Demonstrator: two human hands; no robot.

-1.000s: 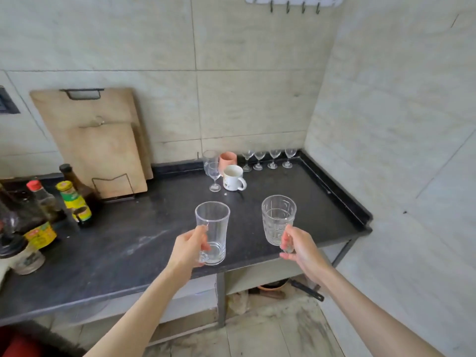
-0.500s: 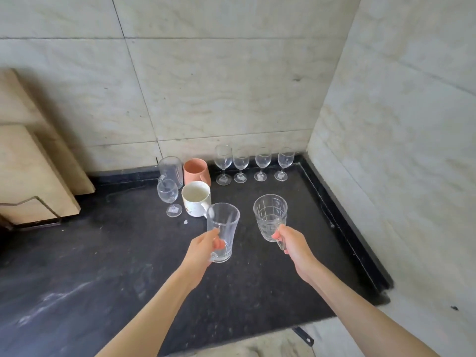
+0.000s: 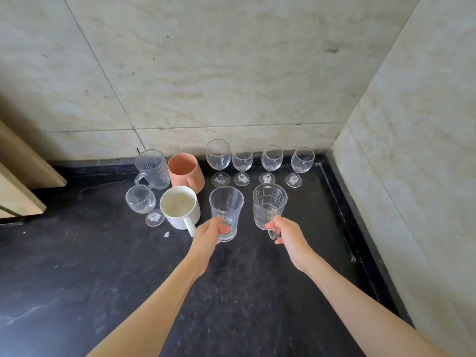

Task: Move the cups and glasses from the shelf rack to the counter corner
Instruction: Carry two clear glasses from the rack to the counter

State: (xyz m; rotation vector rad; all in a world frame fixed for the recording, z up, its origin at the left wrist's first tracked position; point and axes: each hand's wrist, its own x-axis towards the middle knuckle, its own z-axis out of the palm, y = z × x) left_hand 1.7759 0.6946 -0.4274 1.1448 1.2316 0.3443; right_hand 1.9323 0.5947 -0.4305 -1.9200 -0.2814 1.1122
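Note:
My left hand grips a plain clear tumbler near its base. My right hand holds a faceted clear glass mug by its handle. Both glasses are upright, low over the black counter, just in front of the cups in the corner. I cannot tell whether their bases touch the counter. Behind them stand several wine glasses in a row along the back wall, a terracotta mug, a ribbed glass mug, a white mug and a short stemmed glass.
Tiled walls meet at the corner, the right wall close beside my right arm. A raised black lip edges the counter on the right. Wooden cutting boards lean at the far left.
Both hands have carried their glasses forward toward the corner and lower, close to the white mug and the wine glasses. The view has closed in on the corner.

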